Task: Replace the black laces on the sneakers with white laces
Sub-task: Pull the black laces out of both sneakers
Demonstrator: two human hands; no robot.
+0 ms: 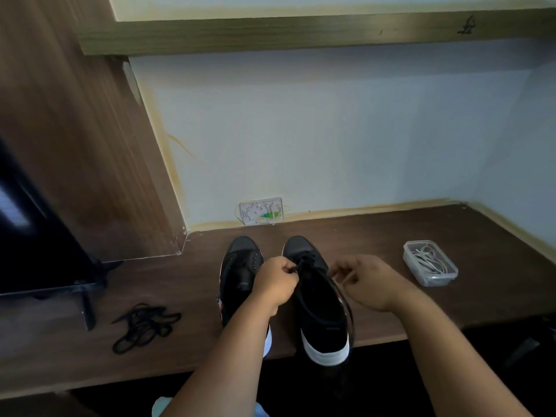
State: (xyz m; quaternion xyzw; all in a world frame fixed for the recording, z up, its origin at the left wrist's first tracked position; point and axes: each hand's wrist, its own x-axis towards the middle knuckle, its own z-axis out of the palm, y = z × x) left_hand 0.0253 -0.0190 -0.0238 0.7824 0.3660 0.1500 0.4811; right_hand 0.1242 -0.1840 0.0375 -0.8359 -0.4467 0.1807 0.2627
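Two black low-top sneakers with white heel soles stand side by side on the dark brown wooden counter [436, 296], toes toward the pale back wall and heels at the front edge. The left sneaker [239, 272] shows bare eyelets and no lace. The right sneaker [319, 308] is partly laced with a black lace [304, 261] near its toe, and its heel overhangs the front edge of the counter.

The left hand [275, 284] is over the gap between the two shoes, its fingers [287, 270] curled tightly and pinching the black lace at the eyelets of the right sneaker. The right hand [368, 281] hovers just beside the right sneaker's outer side, its fingers [341, 273] curled inward; a thin dark strand runs below them along the shoe's side, but whether they hold it cannot be told.

A loose tangle of black shoelace [144, 325] lies on the counter toward the front left, well apart from the shoes. Toward the right edge sits a clear rectangular plastic container [430, 263] holding coiled white laces [428, 258]. At the back, against the wall, rests a small white plate with wires [261, 211]. A black screen on a stand [36, 245] occupies the left end of the counter.
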